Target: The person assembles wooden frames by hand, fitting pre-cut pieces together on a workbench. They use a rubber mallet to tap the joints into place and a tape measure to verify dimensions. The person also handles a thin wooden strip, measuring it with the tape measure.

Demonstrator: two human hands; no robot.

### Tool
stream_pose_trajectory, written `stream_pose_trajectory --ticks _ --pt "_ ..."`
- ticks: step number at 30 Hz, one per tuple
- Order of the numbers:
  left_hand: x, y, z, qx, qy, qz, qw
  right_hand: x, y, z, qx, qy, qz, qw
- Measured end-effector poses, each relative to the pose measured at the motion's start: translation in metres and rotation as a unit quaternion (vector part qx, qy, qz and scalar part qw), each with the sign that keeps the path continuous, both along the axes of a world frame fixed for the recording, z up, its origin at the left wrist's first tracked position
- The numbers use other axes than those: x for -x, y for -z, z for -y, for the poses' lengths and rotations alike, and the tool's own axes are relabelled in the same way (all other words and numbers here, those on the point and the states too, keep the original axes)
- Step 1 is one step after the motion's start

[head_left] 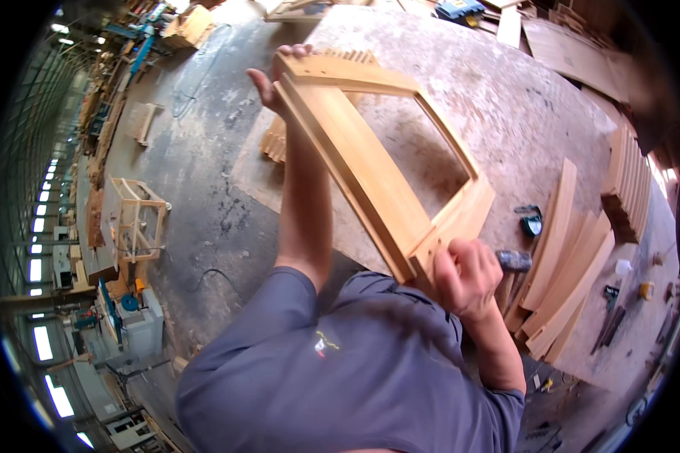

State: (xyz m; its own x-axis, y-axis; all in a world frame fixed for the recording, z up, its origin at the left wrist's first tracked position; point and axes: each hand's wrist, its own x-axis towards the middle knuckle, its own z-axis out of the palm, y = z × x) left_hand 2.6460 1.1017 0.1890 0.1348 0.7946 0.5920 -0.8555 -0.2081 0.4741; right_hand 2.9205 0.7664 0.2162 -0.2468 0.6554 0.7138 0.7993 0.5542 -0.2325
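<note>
Dusty grey workbench top [506, 98] in a long woodshop carries the work: nearest, the right hand [467, 278] is clenched around a dark hammer [514, 261] at the near corner of the pale rectangular wooden frame [370, 166]. Farther off, the left hand [276, 75] grips its far corner, tilting it up. A mis-hit could split that joint or slip the frame; no containers show, only curved wooden slats [563, 257] stacked beside.

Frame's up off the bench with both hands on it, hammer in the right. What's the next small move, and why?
Probably tap the near corner joint: the right hand grips a hammer right beside it, while the left hand steadies the frame at its far end.
</note>
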Motion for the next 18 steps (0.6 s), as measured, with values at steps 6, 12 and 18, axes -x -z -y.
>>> stream_pose_trajectory --ticks 6,12,18 --pt "-0.025 0.025 0.065 0.253 -0.103 0.05 0.961 -0.017 0.03 0.045 0.282 0.221 0.092 0.929" --pt "-0.007 0.118 0.143 0.425 -0.219 -0.129 0.869 -0.04 0.094 0.07 0.455 0.174 -0.027 0.873" --pt "-0.014 0.179 0.186 0.532 -0.208 -0.118 0.812 -0.028 0.144 0.078 0.54 0.232 -0.094 0.803"
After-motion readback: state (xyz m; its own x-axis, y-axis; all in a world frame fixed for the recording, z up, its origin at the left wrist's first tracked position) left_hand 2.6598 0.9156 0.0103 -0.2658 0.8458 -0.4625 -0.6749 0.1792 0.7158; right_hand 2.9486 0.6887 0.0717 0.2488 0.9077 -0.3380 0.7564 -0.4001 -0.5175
